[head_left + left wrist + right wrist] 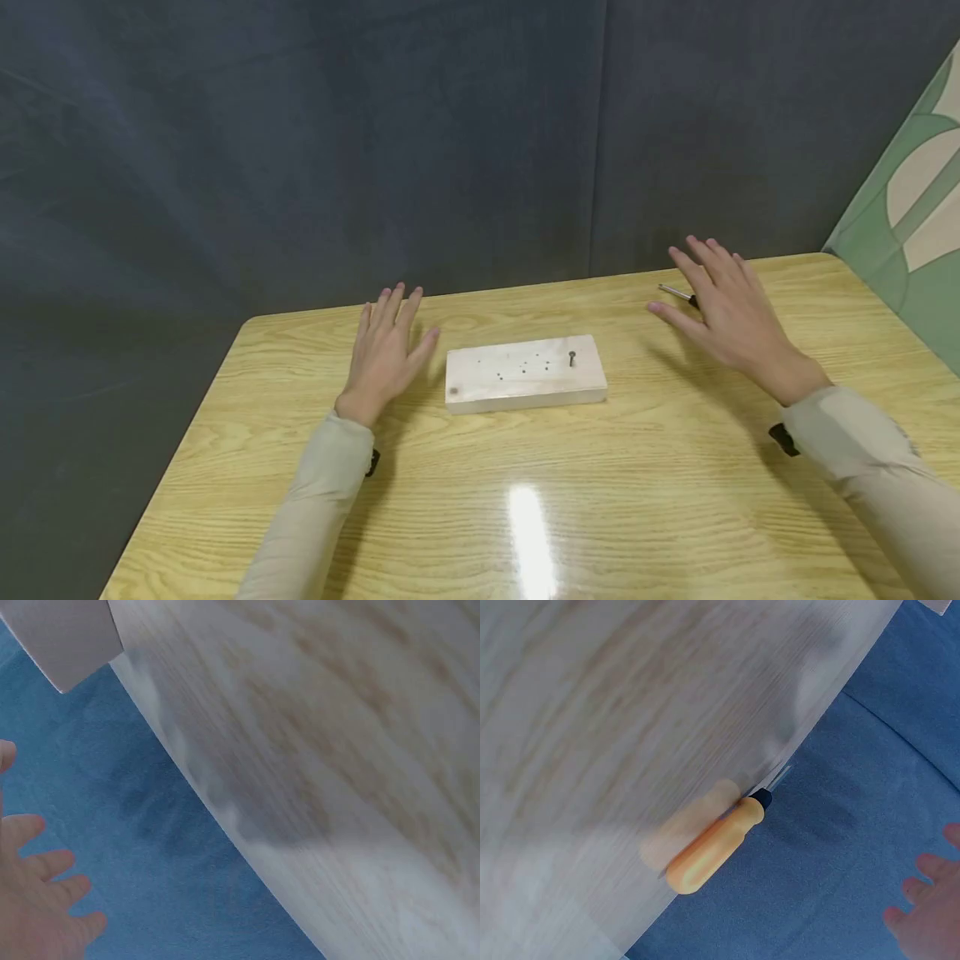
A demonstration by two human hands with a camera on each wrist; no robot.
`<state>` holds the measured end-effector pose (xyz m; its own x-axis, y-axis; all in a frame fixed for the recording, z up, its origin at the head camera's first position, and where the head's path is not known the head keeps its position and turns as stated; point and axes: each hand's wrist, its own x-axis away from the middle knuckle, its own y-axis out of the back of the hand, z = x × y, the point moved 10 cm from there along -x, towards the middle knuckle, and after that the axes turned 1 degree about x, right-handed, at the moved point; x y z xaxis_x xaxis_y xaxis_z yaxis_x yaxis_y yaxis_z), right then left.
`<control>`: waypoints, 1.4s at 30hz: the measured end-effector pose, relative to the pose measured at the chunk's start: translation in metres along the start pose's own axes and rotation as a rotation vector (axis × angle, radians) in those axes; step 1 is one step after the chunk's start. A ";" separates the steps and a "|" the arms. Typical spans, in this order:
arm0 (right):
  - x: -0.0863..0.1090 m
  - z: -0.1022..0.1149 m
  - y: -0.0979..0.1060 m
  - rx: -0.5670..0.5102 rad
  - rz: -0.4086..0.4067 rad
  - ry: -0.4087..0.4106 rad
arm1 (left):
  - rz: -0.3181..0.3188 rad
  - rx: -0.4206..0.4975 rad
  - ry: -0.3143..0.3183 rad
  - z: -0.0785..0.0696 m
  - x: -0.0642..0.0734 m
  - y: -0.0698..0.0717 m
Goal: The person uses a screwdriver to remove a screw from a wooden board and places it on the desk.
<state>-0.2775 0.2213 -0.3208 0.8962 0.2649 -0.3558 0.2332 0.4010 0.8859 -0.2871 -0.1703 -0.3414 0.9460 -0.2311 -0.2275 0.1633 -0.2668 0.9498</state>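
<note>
A pale wooden block [525, 375] lies on the table, with several small dark holes in its top. Near its right end a dark screw [572, 358] stands up out of the wood. Left of the block my left hand [382, 358] is held over the table, fingers straight and spread, holding nothing. My right hand [731, 321] is spread likewise, farther right, with nothing in its grasp. Partly behind it in the head view is a screwdriver [675, 292]; its handle is hidden there. The right wrist view shows that yellow-orange handle [714, 851] at the table's far edge.
The wood-grain table [637, 500] has a bright light reflection in front. A dark blue cloth [450, 150] hangs behind its far edge. At the right is a green and cream patterned surface [922, 200]. Both wrists wear dark devices below the sleeves.
</note>
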 end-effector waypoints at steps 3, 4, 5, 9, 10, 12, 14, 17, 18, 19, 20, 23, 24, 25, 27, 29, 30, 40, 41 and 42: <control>0.002 0.000 0.002 -0.001 -0.002 0.000 | -0.003 0.007 -0.004 -0.003 0.002 0.001; 0.003 -0.001 0.002 -0.002 -0.002 -0.001 | -0.003 0.010 -0.005 -0.003 0.003 0.001; 0.004 -0.001 0.003 -0.005 -0.002 -0.001 | -0.002 0.012 -0.006 -0.004 0.004 0.001; 0.007 -0.003 0.003 -0.021 -0.010 -0.004 | -0.003 0.021 -0.015 -0.007 0.008 0.001; 0.008 -0.004 0.004 -0.025 -0.013 -0.003 | -0.004 0.021 -0.018 -0.008 0.009 0.001; 0.010 -0.004 0.004 -0.030 -0.017 -0.001 | -0.005 0.026 -0.024 -0.011 0.011 0.000; 0.012 -0.005 0.005 -0.035 -0.025 0.007 | -0.010 0.028 -0.031 -0.013 0.012 0.000; 0.015 -0.007 0.005 -0.036 -0.026 0.010 | -0.012 0.043 -0.036 -0.016 0.015 0.000; 0.017 -0.008 0.006 -0.037 -0.025 0.008 | -0.014 0.047 -0.038 -0.017 0.016 -0.001; 0.018 -0.009 0.006 -0.036 -0.024 0.006 | -0.013 0.049 -0.039 -0.018 0.017 -0.001; 0.019 -0.011 0.006 -0.035 -0.020 0.002 | -0.011 0.053 -0.040 -0.019 0.018 -0.001; 0.023 -0.015 0.005 -0.034 -0.014 -0.007 | -0.006 0.055 -0.044 -0.023 0.020 -0.002; 0.024 -0.017 0.005 -0.036 -0.014 -0.009 | -0.006 0.053 -0.046 -0.024 0.021 -0.002; 0.025 -0.018 0.005 -0.037 -0.016 -0.008 | -0.006 0.053 -0.050 -0.026 0.021 -0.003; 0.026 -0.020 0.005 -0.043 -0.019 -0.008 | -0.004 0.055 -0.056 -0.029 0.023 -0.003; 0.027 -0.022 0.004 -0.049 -0.023 -0.007 | -0.001 0.056 -0.063 -0.031 0.025 -0.004; 0.027 -0.023 0.004 -0.058 -0.023 -0.008 | -0.002 0.058 -0.066 -0.032 0.025 -0.004; 0.029 -0.038 -0.003 -0.173 0.071 -0.056 | 0.018 0.087 -0.069 -0.035 0.031 -0.007; 0.029 -0.040 -0.003 -0.182 0.083 -0.061 | 0.020 0.089 -0.070 -0.036 0.032 -0.007; 0.030 -0.042 -0.004 -0.192 0.095 -0.067 | 0.020 0.093 -0.072 -0.036 0.032 -0.007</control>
<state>-0.2677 0.2648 -0.3474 0.9352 0.2535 -0.2472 0.0761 0.5380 0.8395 -0.2477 -0.1418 -0.3478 0.9257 -0.3031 -0.2263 0.1143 -0.3460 0.9312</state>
